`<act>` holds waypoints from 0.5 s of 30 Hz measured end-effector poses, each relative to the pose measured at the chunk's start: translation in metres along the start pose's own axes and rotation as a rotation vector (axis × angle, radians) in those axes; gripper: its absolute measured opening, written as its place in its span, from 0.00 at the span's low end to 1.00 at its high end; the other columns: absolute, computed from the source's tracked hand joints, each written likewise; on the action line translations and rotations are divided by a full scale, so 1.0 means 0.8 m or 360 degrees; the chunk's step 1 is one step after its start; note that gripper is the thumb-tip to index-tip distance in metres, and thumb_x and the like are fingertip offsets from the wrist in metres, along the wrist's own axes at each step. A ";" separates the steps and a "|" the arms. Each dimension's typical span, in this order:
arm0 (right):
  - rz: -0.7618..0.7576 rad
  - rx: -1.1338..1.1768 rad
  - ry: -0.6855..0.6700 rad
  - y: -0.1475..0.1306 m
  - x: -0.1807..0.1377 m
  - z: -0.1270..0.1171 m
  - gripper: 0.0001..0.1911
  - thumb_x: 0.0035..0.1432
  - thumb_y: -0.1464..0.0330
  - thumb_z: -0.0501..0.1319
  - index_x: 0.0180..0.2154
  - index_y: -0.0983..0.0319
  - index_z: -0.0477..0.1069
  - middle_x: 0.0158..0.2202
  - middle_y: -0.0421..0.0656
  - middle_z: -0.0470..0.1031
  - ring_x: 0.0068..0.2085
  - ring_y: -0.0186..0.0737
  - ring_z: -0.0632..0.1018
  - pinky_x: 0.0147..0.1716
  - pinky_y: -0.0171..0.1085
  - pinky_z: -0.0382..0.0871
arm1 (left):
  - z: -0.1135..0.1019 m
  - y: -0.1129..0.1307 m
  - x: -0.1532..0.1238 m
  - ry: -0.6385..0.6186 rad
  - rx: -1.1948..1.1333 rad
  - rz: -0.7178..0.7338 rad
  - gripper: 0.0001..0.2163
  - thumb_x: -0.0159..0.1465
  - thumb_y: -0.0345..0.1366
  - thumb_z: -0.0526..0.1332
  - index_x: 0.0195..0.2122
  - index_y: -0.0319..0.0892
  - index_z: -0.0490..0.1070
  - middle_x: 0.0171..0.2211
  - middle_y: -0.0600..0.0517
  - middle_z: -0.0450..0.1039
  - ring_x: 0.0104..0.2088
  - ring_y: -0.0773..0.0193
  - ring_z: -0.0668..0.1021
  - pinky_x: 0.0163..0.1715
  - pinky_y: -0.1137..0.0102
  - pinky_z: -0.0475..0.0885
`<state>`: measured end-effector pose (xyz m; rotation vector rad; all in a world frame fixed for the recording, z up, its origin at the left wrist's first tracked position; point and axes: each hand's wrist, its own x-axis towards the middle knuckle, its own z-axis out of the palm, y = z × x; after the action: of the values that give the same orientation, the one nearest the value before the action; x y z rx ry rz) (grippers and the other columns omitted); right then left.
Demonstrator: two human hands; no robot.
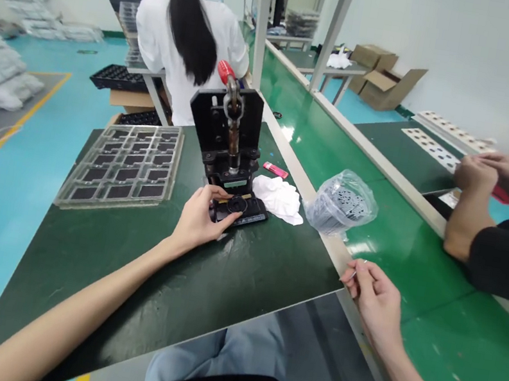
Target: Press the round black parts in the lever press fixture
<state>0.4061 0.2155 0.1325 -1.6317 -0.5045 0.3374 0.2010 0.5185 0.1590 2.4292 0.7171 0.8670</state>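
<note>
My left hand (198, 220) rests on the dark green table (134, 268), its fingers curled round the black fixture (241, 209) at the foot of a small hand press (230, 138). A round black part sits in that fixture. My right hand (375, 298) hovers at the table's right corner, thumb and fingers pinched on thin metal tweezers (358, 270). A clear bag of small dark round parts (343, 203) lies just beyond my right hand on the belt's edge.
A clear compartment tray (125, 164) lies at the table's left. A white cloth (278, 198) and a pink item (275, 169) sit right of the press. A green conveyor (418, 263) runs along the right. One person stands behind the press; another's arms (471, 207) rest across the belt.
</note>
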 end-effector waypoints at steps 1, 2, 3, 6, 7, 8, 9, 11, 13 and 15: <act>-0.0024 -0.0020 -0.0016 0.000 0.002 0.000 0.30 0.57 0.42 0.68 0.34 0.65 0.76 0.23 0.44 0.76 0.19 0.30 0.67 0.17 0.30 0.63 | 0.000 0.000 0.001 -0.0014 -0.0005 0.0000 0.17 0.62 0.44 0.70 0.46 0.43 0.67 0.45 0.46 0.80 0.46 0.54 0.82 0.48 0.58 0.78; -0.0044 -0.0040 -0.0029 0.000 0.003 0.001 0.30 0.58 0.42 0.67 0.34 0.65 0.76 0.23 0.44 0.76 0.19 0.30 0.68 0.17 0.30 0.62 | 0.000 -0.001 0.002 -0.0021 -0.0007 0.0011 0.18 0.62 0.45 0.69 0.46 0.43 0.67 0.44 0.46 0.80 0.46 0.53 0.82 0.47 0.58 0.79; -0.0063 -0.0054 -0.0038 0.001 0.004 0.002 0.30 0.59 0.42 0.66 0.34 0.65 0.75 0.23 0.44 0.75 0.19 0.31 0.68 0.17 0.30 0.62 | 0.000 0.000 0.003 -0.0018 -0.0002 0.0027 0.18 0.62 0.46 0.68 0.46 0.43 0.68 0.44 0.46 0.80 0.45 0.53 0.82 0.47 0.58 0.79; -0.0104 -0.0062 -0.0055 0.001 0.008 0.007 0.30 0.60 0.41 0.63 0.34 0.64 0.74 0.22 0.43 0.75 0.20 0.32 0.69 0.18 0.31 0.62 | -0.002 0.000 0.004 0.0017 0.0065 0.0051 0.18 0.63 0.51 0.66 0.46 0.44 0.68 0.44 0.45 0.79 0.44 0.51 0.82 0.46 0.58 0.79; -0.0111 -0.0053 -0.0051 0.001 0.010 0.009 0.31 0.60 0.40 0.63 0.34 0.64 0.74 0.21 0.43 0.75 0.20 0.32 0.69 0.18 0.31 0.61 | -0.003 0.000 0.005 0.0032 0.0079 0.0048 0.19 0.64 0.52 0.65 0.46 0.44 0.68 0.44 0.45 0.79 0.44 0.50 0.82 0.46 0.58 0.80; -0.0113 -0.0042 -0.0042 0.001 0.011 0.011 0.31 0.60 0.40 0.62 0.33 0.64 0.73 0.21 0.43 0.75 0.20 0.32 0.69 0.19 0.31 0.62 | -0.003 0.000 0.006 0.0047 0.0095 0.0048 0.19 0.64 0.53 0.65 0.46 0.45 0.68 0.44 0.45 0.79 0.44 0.49 0.82 0.46 0.57 0.80; -0.0111 -0.0029 -0.0031 0.002 0.013 0.012 0.32 0.60 0.39 0.61 0.33 0.63 0.73 0.21 0.42 0.75 0.20 0.32 0.69 0.19 0.32 0.62 | -0.003 0.001 0.008 0.0042 0.0115 0.0042 0.19 0.64 0.54 0.64 0.46 0.45 0.68 0.45 0.46 0.79 0.44 0.49 0.82 0.46 0.57 0.80; -0.0092 0.0001 -0.0009 0.003 0.017 0.014 0.32 0.61 0.38 0.60 0.34 0.63 0.72 0.20 0.41 0.74 0.20 0.32 0.69 0.21 0.32 0.63 | -0.004 0.002 0.011 0.0060 0.0147 0.0003 0.19 0.62 0.54 0.64 0.45 0.47 0.67 0.45 0.50 0.80 0.42 0.50 0.83 0.44 0.58 0.81; -0.0067 0.0027 -0.0016 0.003 0.019 0.015 0.33 0.61 0.37 0.59 0.34 0.63 0.72 0.20 0.41 0.74 0.21 0.32 0.69 0.22 0.33 0.63 | -0.004 0.005 0.014 0.0072 0.0169 -0.0042 0.19 0.60 0.56 0.65 0.44 0.49 0.68 0.44 0.54 0.80 0.40 0.51 0.83 0.42 0.58 0.81; -0.0043 0.0038 -0.0045 0.002 0.018 0.016 0.33 0.60 0.37 0.59 0.35 0.62 0.71 0.21 0.42 0.74 0.21 0.33 0.69 0.23 0.33 0.64 | -0.003 0.006 0.015 0.0093 0.0171 -0.0064 0.20 0.58 0.58 0.64 0.43 0.51 0.69 0.43 0.56 0.79 0.38 0.51 0.83 0.40 0.57 0.82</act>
<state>0.4127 0.2337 0.1302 -1.5978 -0.5415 0.3454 0.2084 0.5227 0.1685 2.4831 0.8511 0.9083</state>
